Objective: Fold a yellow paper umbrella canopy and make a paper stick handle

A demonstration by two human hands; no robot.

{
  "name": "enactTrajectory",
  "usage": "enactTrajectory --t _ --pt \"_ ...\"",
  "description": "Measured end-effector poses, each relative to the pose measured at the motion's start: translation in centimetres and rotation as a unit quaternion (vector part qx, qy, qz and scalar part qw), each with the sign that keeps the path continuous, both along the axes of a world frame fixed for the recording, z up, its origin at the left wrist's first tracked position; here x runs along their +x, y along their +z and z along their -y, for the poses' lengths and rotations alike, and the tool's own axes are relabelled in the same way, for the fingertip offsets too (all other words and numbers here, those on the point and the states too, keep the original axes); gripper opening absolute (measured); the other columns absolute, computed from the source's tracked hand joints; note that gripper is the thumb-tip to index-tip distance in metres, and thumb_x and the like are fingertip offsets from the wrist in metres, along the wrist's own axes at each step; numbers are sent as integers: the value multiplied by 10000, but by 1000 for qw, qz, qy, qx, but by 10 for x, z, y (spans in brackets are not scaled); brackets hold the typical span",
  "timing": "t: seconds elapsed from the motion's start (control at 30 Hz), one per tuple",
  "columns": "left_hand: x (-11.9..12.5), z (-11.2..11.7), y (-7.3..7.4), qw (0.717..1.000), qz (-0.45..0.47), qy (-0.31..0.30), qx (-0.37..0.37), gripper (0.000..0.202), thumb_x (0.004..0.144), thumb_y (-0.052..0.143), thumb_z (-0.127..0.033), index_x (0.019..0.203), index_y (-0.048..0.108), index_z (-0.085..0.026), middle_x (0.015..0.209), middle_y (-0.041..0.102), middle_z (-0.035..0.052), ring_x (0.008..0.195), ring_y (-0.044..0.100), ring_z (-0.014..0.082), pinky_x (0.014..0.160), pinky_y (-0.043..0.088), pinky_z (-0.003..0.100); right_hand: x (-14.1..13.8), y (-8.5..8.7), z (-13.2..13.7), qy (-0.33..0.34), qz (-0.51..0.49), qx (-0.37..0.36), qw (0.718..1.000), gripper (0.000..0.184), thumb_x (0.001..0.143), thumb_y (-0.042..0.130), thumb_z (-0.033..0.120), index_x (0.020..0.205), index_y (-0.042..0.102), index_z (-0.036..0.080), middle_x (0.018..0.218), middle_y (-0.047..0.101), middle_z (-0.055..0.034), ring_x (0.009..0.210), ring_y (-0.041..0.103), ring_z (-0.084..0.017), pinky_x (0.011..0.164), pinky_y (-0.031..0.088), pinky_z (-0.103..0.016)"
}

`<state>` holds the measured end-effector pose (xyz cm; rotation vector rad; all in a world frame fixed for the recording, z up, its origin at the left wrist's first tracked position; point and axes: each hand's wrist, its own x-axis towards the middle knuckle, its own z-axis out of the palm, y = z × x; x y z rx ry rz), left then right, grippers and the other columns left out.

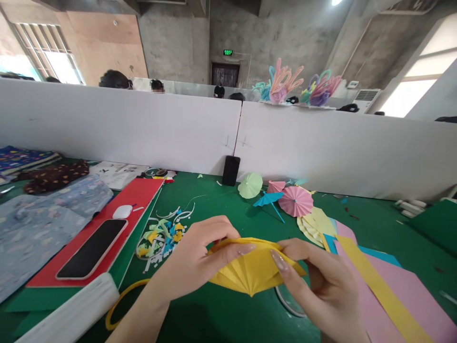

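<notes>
A folded piece of yellow paper, creased in rays that meet at a point at its lower edge, is held up above the green table. My left hand pinches its left side, with the thumb across the front and the fingers behind. My right hand grips the right side between thumb and forefinger. Behind it, a blue paper umbrella on a stick lies near a pink paper umbrella and a pale green one. A ring-shaped object, likely a tape roll, is partly hidden behind my right hand.
Coloured paper sheets and pale yellow paper rounds lie on the right. Paper scraps, a yellow ring, a phone on a red folder and a white object are left. A white partition stands behind.
</notes>
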<state>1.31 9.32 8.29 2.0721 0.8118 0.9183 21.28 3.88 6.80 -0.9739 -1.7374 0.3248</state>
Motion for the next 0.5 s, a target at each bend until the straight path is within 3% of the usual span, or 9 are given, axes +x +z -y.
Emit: enactTrajectory --t 0.27,0.5 --pt "1 1 0 999 -51 -8 -13 237 892 536 -391 766 557 -191 741 510 -22 672 475 94 583 348 200 -2 -1 -5 0 48 -30 998 149 850 546 162 741 468 227 678 597 17 526 490 -95 456 419 -180" --pt "2 1 -1 993 -119 -5 -10 303 953 391 -363 719 474 -191 720 490 -14 642 475 100 571 348 205 -6 0 -16 -6 85 21 996 173 823 521 164 673 450 209 570 555 15 439 453 -82 402 374 -169"
